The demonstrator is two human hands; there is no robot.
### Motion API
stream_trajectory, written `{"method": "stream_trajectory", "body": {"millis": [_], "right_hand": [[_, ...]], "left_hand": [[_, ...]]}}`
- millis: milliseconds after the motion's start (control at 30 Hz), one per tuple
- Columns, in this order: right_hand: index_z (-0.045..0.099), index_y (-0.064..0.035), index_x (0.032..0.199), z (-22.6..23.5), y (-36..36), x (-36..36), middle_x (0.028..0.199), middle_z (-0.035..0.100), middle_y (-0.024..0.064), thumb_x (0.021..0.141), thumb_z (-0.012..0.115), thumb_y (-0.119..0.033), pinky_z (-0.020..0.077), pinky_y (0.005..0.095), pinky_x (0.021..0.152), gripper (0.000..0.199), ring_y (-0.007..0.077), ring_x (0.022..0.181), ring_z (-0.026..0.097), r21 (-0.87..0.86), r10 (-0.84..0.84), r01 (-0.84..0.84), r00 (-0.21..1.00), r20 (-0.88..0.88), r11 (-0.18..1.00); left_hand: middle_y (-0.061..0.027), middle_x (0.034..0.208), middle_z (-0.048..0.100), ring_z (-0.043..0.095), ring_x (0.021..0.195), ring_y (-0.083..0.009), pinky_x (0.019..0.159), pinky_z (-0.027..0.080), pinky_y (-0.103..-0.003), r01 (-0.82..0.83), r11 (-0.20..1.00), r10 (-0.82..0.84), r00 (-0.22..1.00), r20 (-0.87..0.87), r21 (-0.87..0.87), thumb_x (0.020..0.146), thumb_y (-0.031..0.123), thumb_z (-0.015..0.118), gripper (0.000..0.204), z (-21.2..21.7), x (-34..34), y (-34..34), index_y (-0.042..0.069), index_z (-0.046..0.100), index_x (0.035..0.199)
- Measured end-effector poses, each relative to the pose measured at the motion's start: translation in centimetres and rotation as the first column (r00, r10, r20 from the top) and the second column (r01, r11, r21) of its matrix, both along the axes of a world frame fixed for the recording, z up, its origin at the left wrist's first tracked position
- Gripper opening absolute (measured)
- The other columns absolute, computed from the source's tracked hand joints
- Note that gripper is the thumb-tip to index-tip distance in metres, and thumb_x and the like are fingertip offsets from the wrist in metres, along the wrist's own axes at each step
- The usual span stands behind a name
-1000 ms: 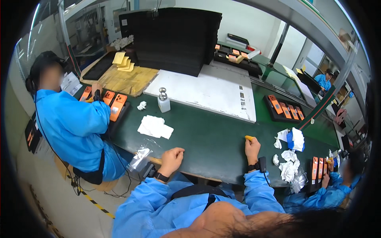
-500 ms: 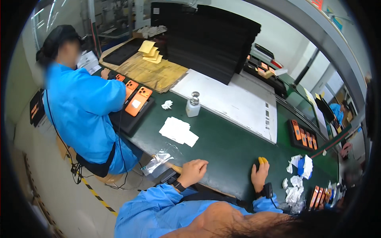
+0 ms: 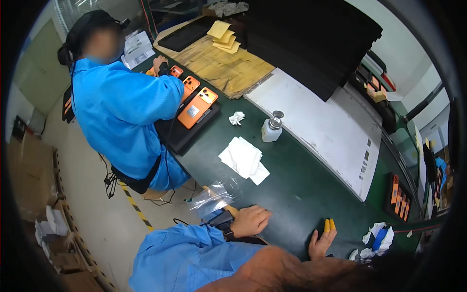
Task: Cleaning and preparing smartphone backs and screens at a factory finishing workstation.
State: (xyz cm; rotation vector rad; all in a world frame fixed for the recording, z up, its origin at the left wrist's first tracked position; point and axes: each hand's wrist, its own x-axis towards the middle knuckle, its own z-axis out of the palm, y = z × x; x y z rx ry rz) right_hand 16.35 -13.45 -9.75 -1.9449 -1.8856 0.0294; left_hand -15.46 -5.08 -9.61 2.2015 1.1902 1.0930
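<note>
My left hand rests at the near edge of the green table, its fingers loosely curled together and nothing seen in them. Beside its wrist lies a clear plastic bag over the table edge. Farther right, my right hand lies on the tabletop with fingers stretched out. Yellow finger covers sit on two of its fingertips, and it holds nothing. Beyond my left hand are a stack of white wipes, a crumpled wipe and a white pump bottle with a metal top.
At the left a co-worker in blue sits by a black tray bearing orange phones. A white board lies across the back. Another tray of orange phones and crumpled wipes are at the right.
The view has swung left, so the table's things sit farther right in the picture. Both my hands stay about where they were on the table.
</note>
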Motion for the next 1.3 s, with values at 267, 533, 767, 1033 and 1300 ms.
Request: {"method": "stream_trajectory", "body": {"millis": [267, 533, 767, 1033, 1300], "right_hand": [[0.046, 0.0096, 0.137, 0.8, 0.8, -0.7, 0.14, 0.046, 0.0301, 0.085, 0.062, -0.009, 0.0325, 0.0556, 0.109, 0.057, 0.049, 0.127, 0.042, -0.063, -0.02, 0.02, 1.0, 0.003, 0.998], [0.048, 0.0113, 0.132, 0.7, 0.0, -0.8, 0.138, 0.046, 0.0315, 0.084, 0.062, -0.008, 0.0332, 0.0577, 0.108, 0.054, 0.0511, 0.125, 0.043, -0.005, 0.015, -0.015, 1.0, 0.016, 1.0], [0.047, 0.0071, 0.137, -0.9, -2.3, -1.5, 0.143, 0.044, 0.0299, 0.087, 0.059, -0.016, 0.0272, 0.0624, 0.111, 0.057, 0.0482, 0.134, 0.039, 0.022, -0.078, 0.078, 0.997, 0.024, 0.997], [0.044, 0.0012, 0.145, -1.0, -2.8, -3.1, 0.152, 0.039, 0.023, 0.091, 0.056, -0.022, 0.0206, 0.0628, 0.116, 0.06, 0.0424, 0.145, 0.029, -0.192, -0.278, 0.27, 0.96, -0.015, 0.943], [0.048, -0.0009, 0.142, 0.8, -2.0, -2.3, 0.149, 0.044, 0.0219, 0.089, 0.059, -0.022, 0.0306, 0.0595, 0.111, 0.058, 0.0405, 0.142, 0.035, -0.271, -0.238, 0.243, 0.97, 0.052, 0.931]], "left_hand": [[-0.0032, 0.076, 0.063, 0.063, 0.073, -0.0236, 0.063, 0.052, -0.035, 0.025, 0.998, -0.027, 0.999, -0.033, -0.056, 0.082, 0.013, 0.069, 0.014, 0.8, -0.2, 0.2, 0.01, 0.073, 0.095], [-0.0063, 0.085, 0.064, 0.061, 0.087, -0.0271, 0.075, 0.052, -0.038, 0.069, 0.976, -0.086, 0.994, -0.072, -0.206, 0.083, 0.015, 0.067, 0.018, 2.0, -0.4, -1.5, 0.009, 0.073, 0.099], [-0.0156, 0.114, 0.067, 0.059, 0.109, -0.0364, 0.096, 0.049, -0.043, 0.251, 0.842, -0.367, 0.915, -0.166, -0.478, 0.086, 0.021, 0.066, 0.033, 3.7, -2.4, -1.9, 0.005, 0.07, 0.114], [-0.0198, 0.114, 0.072, 0.069, 0.106, -0.0352, 0.092, 0.054, -0.042, 0.285, 0.642, -0.551, 0.817, -0.17, -0.712, 0.088, 0.034, 0.07, 0.047, 1.3, -4.3, 1.1, 0.004, 0.066, 0.124], [-0.0099, 0.104, 0.074, 0.067, 0.091, -0.0176, 0.085, 0.052, -0.034, 0.335, -0.18, -0.151, 0.92, 0.363, -0.925, 0.098, 0.015, 0.053, 0.031, -1.1, -3.0, 2.8, -0.001, 0.068, 0.12]]}}
